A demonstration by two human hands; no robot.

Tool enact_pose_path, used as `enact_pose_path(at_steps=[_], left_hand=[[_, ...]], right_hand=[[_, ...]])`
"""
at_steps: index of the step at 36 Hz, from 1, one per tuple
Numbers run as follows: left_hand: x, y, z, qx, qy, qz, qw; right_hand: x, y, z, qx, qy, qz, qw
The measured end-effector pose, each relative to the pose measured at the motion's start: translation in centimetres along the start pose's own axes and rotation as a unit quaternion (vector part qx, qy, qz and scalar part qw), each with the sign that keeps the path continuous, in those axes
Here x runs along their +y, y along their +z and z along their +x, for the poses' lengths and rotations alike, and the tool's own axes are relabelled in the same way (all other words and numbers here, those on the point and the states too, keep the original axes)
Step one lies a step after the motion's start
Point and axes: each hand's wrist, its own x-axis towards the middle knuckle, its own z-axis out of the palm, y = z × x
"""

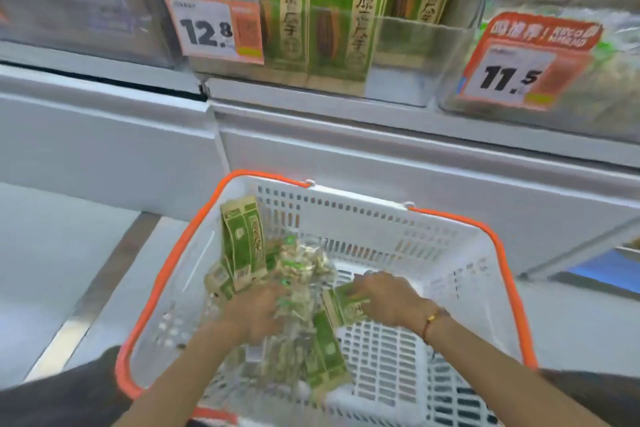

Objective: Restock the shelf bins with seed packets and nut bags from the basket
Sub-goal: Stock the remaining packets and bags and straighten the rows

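Inside the basket point(450, 253), the right hand point(384, 298) is grasping a seed packet point(346, 305); the left hand point(258, 314) is clutching nut bags point(304, 270).

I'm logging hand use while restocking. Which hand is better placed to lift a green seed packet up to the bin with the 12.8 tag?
Probably the right hand: its fingers already curl on a green seed packet in the basket. The left hand is buried in the clear nut bags.

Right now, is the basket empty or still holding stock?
Still holding stock: green seed packets and clear nut bags lie piled in the left half of the basket.
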Motion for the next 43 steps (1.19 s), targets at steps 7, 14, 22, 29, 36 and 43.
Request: enact_pose_path(at_steps=[7,14,22,29,36,43], left_hand=[[-0.6,1.3,-0.8,-0.081,0.005,0.071,0.994],[0.0,1.8,0.6,-0.1,-0.062,0.093,0.989],[0.4,1.0,1.7,-0.134,-0.108,0.106,0.979],[-0.8,1.5,1.0,-0.023,-0.081,0.061,0.995],[0.0,0.2,0.0,-0.01,-0.093,0.027,0.995],[1.0,-1.1,-0.5,0.038,-0.066,-0.03,0.997]], right_hand=[[1.2,5.5,2.5,0.006,0.016,-0.029,0.999],[1.7,6.5,4.9,-0.008,0.039,-0.138,0.99],[3.6,4.5,3.5,-0.077,0.131,0.114,0.982],[-0.7,6.0,1.7,-0.186,0.109,0.423,0.88],[-4.8,8.4,3.1,-0.069,0.231,0.563,0.791],[-3.8,7.3,1.9,-0.105,0.248,0.58,0.769]])
